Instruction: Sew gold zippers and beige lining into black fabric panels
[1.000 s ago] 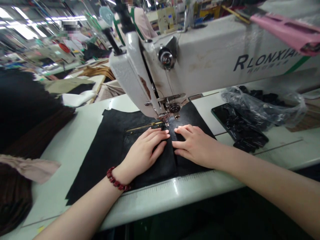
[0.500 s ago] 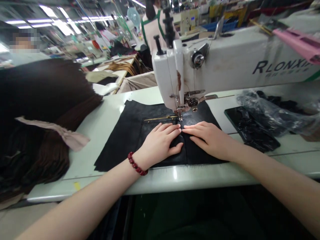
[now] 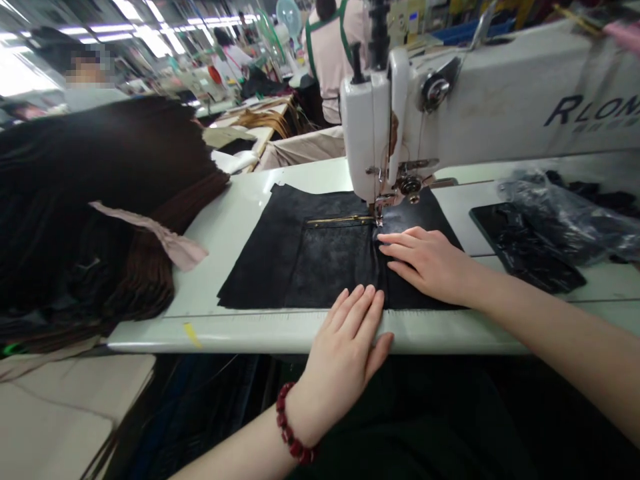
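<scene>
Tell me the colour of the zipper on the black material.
The zipper is gold-coloured, showing best in the head view.

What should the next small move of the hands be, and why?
Probably ease the black piece gently forward under the foot, pressing it flat. The foot stands over the piece by the right end of the zip, the right hand lies just in front of it, and the fingertips of the left hand rest at the near edge, so both seem placed to guide it.
</scene>
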`<action>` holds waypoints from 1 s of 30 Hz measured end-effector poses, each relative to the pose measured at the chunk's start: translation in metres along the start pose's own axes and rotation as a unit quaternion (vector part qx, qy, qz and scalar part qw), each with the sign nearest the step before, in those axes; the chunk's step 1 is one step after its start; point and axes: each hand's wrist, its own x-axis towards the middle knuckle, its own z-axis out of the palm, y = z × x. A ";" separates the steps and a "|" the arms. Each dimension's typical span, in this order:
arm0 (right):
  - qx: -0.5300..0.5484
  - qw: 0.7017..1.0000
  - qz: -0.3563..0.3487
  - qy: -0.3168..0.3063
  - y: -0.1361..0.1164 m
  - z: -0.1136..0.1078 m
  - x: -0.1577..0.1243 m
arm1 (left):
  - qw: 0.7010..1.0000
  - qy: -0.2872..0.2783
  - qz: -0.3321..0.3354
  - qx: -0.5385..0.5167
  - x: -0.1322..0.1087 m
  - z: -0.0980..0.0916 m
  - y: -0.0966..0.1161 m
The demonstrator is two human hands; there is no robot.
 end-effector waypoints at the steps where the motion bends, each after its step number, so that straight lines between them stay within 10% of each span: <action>1: 0.005 1.000 0.002 -0.004 0.000 0.001 0.000 | 1.000 0.008 -0.012 0.003 -0.002 0.004 0.004; 20: 0.067 0.997 0.019 -0.030 0.001 0.004 -0.006 | 0.996 0.070 -0.036 -0.029 -0.008 0.014 0.013; 30: 0.075 0.996 0.026 -0.041 -0.002 0.002 -0.007 | 0.997 -0.041 0.055 -0.033 0.073 -0.027 -0.051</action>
